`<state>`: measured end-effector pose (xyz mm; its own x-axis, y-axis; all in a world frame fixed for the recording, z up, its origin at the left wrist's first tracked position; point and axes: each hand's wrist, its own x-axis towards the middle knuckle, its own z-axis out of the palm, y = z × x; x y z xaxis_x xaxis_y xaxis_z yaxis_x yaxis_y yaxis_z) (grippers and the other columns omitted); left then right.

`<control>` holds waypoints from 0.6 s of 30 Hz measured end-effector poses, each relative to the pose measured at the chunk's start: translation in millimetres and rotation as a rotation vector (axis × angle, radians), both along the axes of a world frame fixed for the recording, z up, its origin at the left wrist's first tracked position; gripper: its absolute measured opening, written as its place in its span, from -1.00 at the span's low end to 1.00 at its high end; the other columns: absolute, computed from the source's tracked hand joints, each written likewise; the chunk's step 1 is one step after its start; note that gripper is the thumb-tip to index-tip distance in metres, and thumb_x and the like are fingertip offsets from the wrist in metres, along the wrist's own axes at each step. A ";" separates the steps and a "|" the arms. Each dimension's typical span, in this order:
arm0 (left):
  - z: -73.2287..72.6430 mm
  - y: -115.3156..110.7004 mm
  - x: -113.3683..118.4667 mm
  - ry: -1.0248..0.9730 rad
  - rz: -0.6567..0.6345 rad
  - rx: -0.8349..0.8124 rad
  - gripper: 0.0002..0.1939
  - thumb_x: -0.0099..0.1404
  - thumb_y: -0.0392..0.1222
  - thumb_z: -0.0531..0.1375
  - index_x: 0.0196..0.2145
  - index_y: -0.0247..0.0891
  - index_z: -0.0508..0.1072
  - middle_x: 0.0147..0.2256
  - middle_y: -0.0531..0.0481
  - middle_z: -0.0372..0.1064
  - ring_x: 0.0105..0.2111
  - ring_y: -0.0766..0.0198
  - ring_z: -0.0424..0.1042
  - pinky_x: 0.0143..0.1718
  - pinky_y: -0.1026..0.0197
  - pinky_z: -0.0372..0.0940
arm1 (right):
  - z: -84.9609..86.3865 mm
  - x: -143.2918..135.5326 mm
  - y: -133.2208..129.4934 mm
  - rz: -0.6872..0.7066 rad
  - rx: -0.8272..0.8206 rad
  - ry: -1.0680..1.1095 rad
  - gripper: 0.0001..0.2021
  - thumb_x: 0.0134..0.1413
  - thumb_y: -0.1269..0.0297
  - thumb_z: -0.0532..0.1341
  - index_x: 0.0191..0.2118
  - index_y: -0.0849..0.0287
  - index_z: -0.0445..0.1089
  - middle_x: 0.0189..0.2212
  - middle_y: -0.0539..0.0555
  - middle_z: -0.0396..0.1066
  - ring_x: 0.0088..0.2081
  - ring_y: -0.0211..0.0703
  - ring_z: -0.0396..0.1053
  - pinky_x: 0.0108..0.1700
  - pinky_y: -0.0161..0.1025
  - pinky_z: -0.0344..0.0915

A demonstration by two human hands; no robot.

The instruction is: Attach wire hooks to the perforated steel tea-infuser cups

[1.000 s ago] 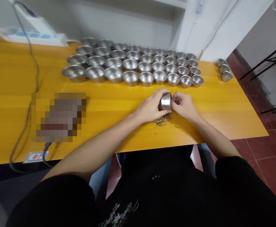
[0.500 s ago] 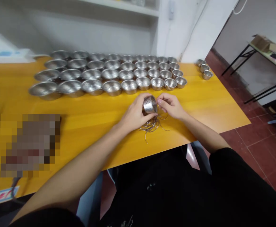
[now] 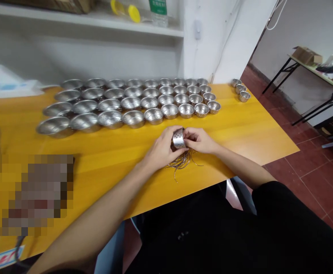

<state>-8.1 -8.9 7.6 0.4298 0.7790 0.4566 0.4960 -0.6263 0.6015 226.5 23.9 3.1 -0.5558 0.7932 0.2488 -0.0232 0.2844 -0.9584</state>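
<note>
My left hand (image 3: 162, 149) is wrapped around a small perforated metal cup (image 3: 179, 139), which lies tilted on its side above the table. At the cup's mouth, the fingers of my right hand (image 3: 197, 140) are closed and reach to its rim or inside. What they pinch, if anything, is hidden. Just below both hands, a loose pile of thin curved metal wires (image 3: 180, 161) rests on the table, partly covered by my left hand.
Several rows of similar metal cups (image 3: 133, 118) stand behind my hands on the yellow table (image 3: 240, 133). Three more small cups (image 3: 242, 96) sit at the far right. A blurred-out object (image 3: 41, 194) lies at the left. A bottle (image 3: 158, 11) stands on the shelf above.
My right hand has moved left against the cup's mouth, its fingers now at the rim. The cup has turned slightly in my left hand. The camera view has tilted up.
</note>
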 end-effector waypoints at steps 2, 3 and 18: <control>0.8 -1.3 0.9 0.012 -0.001 0.010 -0.26 0.42 -0.08 0.49 0.43 -0.06 0.31 0.31 -0.25 0.51 0.28 -0.22 0.59 0.33 -0.30 0.55 | -1.9 -1.0 -0.1 -0.032 0.025 -0.018 -0.61 0.26 -0.04 0.54 -0.21 0.10 0.42 -0.37 -0.08 0.42 -0.39 -0.27 0.32 -0.31 -0.28 0.30; 1.1 -1.6 1.3 0.016 0.001 0.010 -0.26 0.42 -0.08 0.49 0.43 -0.06 0.31 0.32 -0.25 0.51 0.29 -0.22 0.59 0.33 -0.30 0.55 | -1.1 -0.7 -0.3 -0.034 0.035 -0.011 -0.60 0.28 -0.06 0.53 -0.21 0.10 0.42 -0.37 -0.08 0.41 -0.38 -0.27 0.32 -0.30 -0.28 0.30; 2.7 -3.5 3.0 0.018 -0.015 -0.025 -0.25 0.42 -0.12 0.48 0.43 -0.01 0.29 0.30 -0.21 0.51 0.28 -0.18 0.59 0.34 -0.25 0.55 | 12.9 7.1 -6.0 0.146 0.043 0.096 -0.55 0.47 -0.15 0.48 -0.26 0.15 0.52 -0.55 -0.14 0.38 -0.56 -0.37 0.20 -0.44 -0.32 0.16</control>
